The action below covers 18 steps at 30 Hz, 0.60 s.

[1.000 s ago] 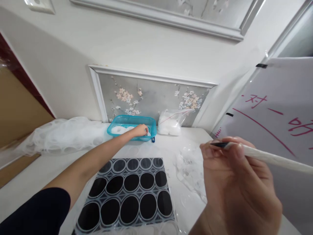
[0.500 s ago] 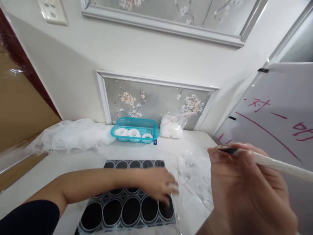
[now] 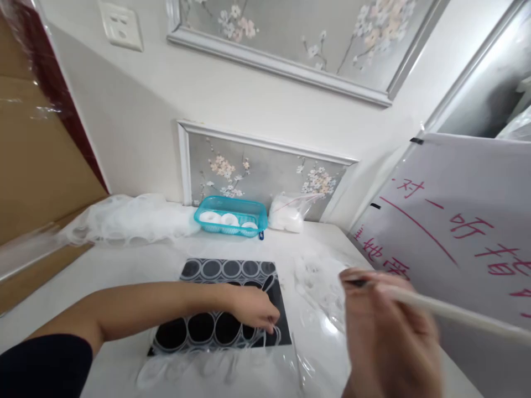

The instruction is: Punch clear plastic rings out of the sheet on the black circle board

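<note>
My left hand (image 3: 258, 308) reaches across a black board (image 3: 282, 307) on the white table, its fingers pinching thin, clear plastic. That plastic sheet (image 3: 199, 359) is marked with rows of rings. Part of it lies over the board, and a crumpled part spreads in front of it. My right hand (image 3: 388, 337), blurred, is raised at the right, closed around a white stick with a dark tip (image 3: 440, 309). The stick stays apart from the board. My left forearm hides part of the rings.
At the wall stands a blue plastic basket (image 3: 232, 205) holding white rolls. Beside it are a clear bag of white material (image 3: 287, 214) and a heap of translucent ringed plastic (image 3: 133, 218). More clear scraps (image 3: 317, 282) lie right of the board. A whiteboard with red writing (image 3: 460, 182) leans at right.
My left hand has gone from spread fingers to a pinch on the clear plastic, which has lifted partly off the board. My right hand still holds the stick. The view has shifted.
</note>
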Tool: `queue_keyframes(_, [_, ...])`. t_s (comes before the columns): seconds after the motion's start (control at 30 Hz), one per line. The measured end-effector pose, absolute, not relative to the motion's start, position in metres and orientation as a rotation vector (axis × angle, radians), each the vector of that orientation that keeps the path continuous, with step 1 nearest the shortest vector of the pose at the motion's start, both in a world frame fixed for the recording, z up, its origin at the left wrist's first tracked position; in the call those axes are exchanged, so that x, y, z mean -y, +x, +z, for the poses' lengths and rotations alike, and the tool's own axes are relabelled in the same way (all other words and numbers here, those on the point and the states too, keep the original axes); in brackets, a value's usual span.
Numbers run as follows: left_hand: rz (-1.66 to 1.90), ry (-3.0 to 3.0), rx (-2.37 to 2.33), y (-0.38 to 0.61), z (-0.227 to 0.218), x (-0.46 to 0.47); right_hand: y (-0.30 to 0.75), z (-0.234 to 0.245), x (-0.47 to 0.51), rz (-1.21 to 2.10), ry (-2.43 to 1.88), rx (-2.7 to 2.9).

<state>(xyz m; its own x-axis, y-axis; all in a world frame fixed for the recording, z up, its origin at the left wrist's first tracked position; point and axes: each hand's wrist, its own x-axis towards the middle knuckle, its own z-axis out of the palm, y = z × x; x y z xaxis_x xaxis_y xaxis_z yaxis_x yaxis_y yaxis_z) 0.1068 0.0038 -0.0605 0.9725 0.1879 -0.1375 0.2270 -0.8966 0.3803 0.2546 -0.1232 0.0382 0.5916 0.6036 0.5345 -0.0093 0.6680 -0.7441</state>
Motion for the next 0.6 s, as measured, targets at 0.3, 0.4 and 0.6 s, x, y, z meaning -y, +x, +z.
queue_keyframes(0.3, [0.477,2.417,-0.566,0.068,0.044,-0.01,0.122,-0.106,0.148,1.069,-1.254,1.004])
queue_keyframes(0.4, [0.604,2.385,-0.64,0.065,0.074,-0.005,0.098,-0.1,0.138,1.265,-1.179,1.09])
queue_keyframes(0.6, [0.913,2.219,-0.838,0.035,0.127,-0.006,0.108,-0.083,0.116,1.431,-1.04,1.164])
